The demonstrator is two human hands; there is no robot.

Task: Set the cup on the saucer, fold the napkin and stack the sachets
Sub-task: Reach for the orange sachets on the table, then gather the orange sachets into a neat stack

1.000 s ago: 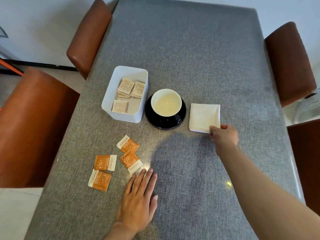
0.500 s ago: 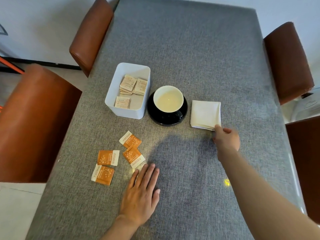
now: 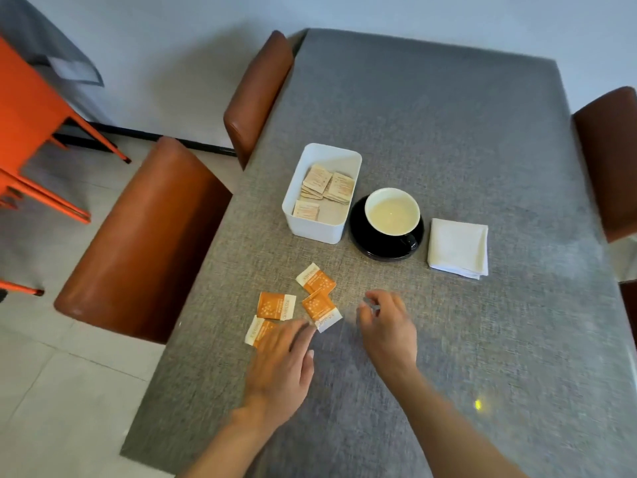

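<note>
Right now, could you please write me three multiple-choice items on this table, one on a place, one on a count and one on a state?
1. Where does the cup stand?
A. in the white box
B. on the black saucer
C. on the napkin

2. How many orange sachets lie loose on the table?
A. two
B. four
C. six

3. How does the napkin lie?
A. folded into a square
B. spread flat
C. crumpled in a hand

Answers:
1 B, the saucer's dark rim rings the cup.
2 B, four lie near the left hand.
3 A, layered edges show at its near side, and neither hand touches it.
</note>
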